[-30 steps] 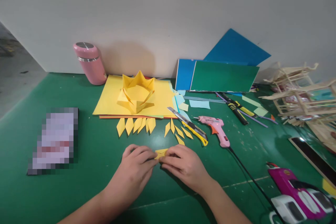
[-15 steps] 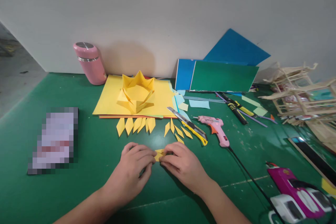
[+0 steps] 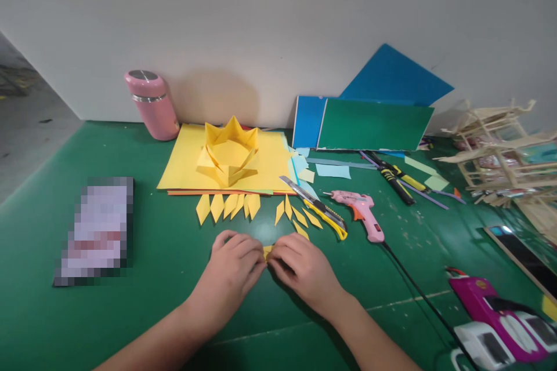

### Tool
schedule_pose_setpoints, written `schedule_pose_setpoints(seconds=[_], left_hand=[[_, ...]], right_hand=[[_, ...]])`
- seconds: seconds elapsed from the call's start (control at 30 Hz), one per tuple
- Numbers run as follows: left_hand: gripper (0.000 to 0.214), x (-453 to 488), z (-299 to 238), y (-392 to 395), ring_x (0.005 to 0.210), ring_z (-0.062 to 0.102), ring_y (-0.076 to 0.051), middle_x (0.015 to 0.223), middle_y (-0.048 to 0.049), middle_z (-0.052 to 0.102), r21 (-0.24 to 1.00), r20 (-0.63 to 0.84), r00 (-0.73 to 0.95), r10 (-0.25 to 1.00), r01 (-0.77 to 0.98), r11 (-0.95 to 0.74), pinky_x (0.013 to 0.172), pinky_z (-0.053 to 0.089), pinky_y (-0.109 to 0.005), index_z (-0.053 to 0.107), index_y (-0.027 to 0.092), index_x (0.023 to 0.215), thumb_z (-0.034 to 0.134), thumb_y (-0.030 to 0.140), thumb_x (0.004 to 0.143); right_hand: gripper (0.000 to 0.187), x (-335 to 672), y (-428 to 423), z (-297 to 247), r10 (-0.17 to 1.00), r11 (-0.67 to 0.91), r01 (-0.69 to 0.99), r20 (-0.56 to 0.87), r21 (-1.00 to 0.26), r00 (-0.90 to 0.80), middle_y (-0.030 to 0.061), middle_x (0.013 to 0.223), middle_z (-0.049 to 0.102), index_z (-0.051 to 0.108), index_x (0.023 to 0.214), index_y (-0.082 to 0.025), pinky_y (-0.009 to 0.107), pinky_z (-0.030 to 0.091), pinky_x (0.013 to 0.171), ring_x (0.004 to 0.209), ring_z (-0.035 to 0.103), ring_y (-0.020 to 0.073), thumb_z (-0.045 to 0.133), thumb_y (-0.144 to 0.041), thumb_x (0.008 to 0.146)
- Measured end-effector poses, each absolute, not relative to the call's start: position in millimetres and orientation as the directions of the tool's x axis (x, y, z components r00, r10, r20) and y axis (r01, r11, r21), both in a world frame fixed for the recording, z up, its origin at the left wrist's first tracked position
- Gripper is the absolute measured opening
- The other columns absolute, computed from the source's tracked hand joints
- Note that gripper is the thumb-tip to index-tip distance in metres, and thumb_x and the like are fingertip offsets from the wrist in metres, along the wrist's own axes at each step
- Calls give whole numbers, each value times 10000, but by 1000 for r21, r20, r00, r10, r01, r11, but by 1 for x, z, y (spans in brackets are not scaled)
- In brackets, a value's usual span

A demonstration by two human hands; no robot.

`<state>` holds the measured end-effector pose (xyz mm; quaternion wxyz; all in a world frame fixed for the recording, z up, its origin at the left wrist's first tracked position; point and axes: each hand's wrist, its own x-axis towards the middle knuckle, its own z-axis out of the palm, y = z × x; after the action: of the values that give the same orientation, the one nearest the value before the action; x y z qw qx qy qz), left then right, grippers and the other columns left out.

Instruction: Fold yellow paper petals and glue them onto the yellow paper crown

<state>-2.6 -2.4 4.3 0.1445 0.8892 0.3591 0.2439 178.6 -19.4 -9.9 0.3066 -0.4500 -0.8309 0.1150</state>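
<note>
Between my fingertips is a small piece of yellow paper (image 3: 268,251), mostly covered by my fingers. My left hand (image 3: 237,264) pinches its left side and my right hand (image 3: 304,266) its right side, just above the green table (image 3: 174,313). Beyond my hands lie several folded yellow paper diamonds (image 3: 217,207), in a left row and a looser group (image 3: 288,208) to the right. A yellow folded-paper crown shape (image 3: 228,175) with pointed tips stands on a stack of coloured paper (image 3: 178,168) behind them.
A utility knife (image 3: 324,214) and a pink glue gun (image 3: 363,214) with a black cord lie to the right. Pliers (image 3: 397,182), paper scraps (image 3: 333,170) and a wooden stick model (image 3: 500,156) are farther right. A pink flask (image 3: 152,107) stands back left; a blurred-out rectangle (image 3: 98,232) lies left.
My hands have drawn closer together over the yellow paper, and less of it shows. My left hand has shifted right. The whole view has moved slightly.
</note>
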Motion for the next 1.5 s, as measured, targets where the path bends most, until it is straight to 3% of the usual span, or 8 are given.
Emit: schedule_pose_setpoints(seconds=[0.23, 0.53, 1.03, 1.3, 1.5], left_hand=[[153, 0, 6, -2, 795, 603, -163, 831, 4, 669, 481, 309, 604, 735, 567, -669, 782, 375, -336, 599, 187, 782, 493, 148, 886], [141, 2, 1, -1, 828, 591, -193, 875, -29, 652, 518, 268, 574, 774, 591, -618, 767, 423, -354, 582, 181, 752, 511, 139, 866], [58, 0, -1, 0, 851, 587, -191, 883, -14, 666, 607, 205, 542, 815, 584, -540, 791, 404, -362, 576, 189, 826, 556, 140, 850], [134, 0, 2, -2, 816, 593, -167, 853, 4, 670, 570, 261, 560, 786, 567, -594, 778, 386, -333, 624, 194, 787, 538, 131, 869], [201, 0, 3, -6, 830, 599, -177, 862, -9, 683, 437, 360, 600, 714, 568, -698, 808, 370, -351, 632, 180, 799, 469, 122, 900]], right_hand=[[110, 184, -20, -2, 857, 515, 616, 344, -596, -383, 38, 781, 605, 596, 805, -194, 278, 454, 662, 744, 568, 168, 526, -195, 891], [120, 176, -21, -4, 923, 385, 621, 267, -683, -278, 16, 731, 544, 572, 736, -188, 250, 423, 593, 695, 540, 155, 531, -123, 828], [128, 173, -19, -4, 960, 278, 655, 189, -702, -205, -12, 662, 523, 547, 674, -187, 235, 377, 557, 626, 503, 136, 567, -97, 762], [122, 173, -19, -1, 963, 265, 679, 160, -685, -215, -6, 675, 523, 544, 690, -190, 241, 382, 572, 634, 503, 142, 547, -110, 782], [114, 174, -19, -2, 971, 232, 666, 133, -709, -197, -6, 693, 535, 555, 716, -193, 246, 392, 580, 644, 511, 145, 557, -101, 783]])
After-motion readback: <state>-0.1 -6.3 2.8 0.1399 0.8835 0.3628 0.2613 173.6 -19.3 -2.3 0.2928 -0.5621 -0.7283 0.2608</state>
